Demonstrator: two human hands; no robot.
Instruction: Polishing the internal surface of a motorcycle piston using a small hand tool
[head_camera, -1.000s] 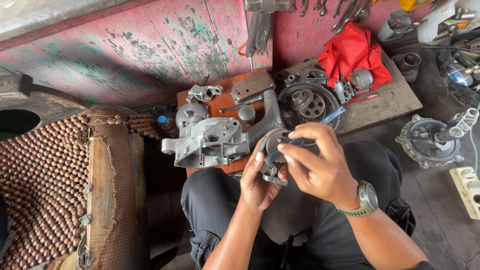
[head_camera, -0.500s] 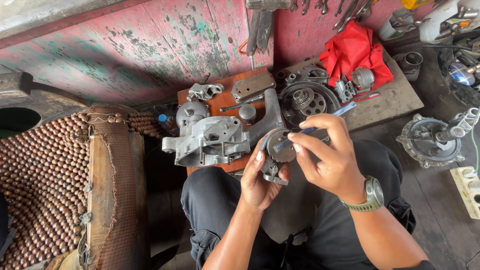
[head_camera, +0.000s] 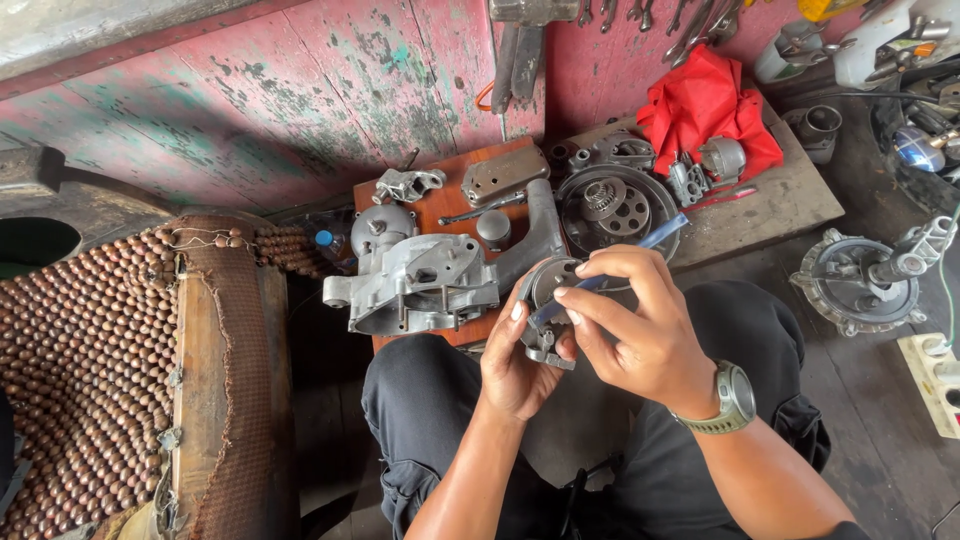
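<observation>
Left hand (head_camera: 520, 355) grips a metal part (head_camera: 545, 300) (round, grey); right hand (head_camera: 640, 325) pinches a blue-handled tool (head_camera: 610, 275).

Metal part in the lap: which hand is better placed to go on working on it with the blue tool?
Right. The right hand already pinches the blue tool, its tip against the metal part. The left hand cups that part from below and is taken up steadying it.

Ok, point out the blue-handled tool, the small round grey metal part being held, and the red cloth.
Blue-handled tool (head_camera: 640, 250), head view, on the translucent blue handle.
Small round grey metal part (head_camera: 548, 285), head view, on its curved rim.
Red cloth (head_camera: 705, 100), head view, on its middle folds.
</observation>
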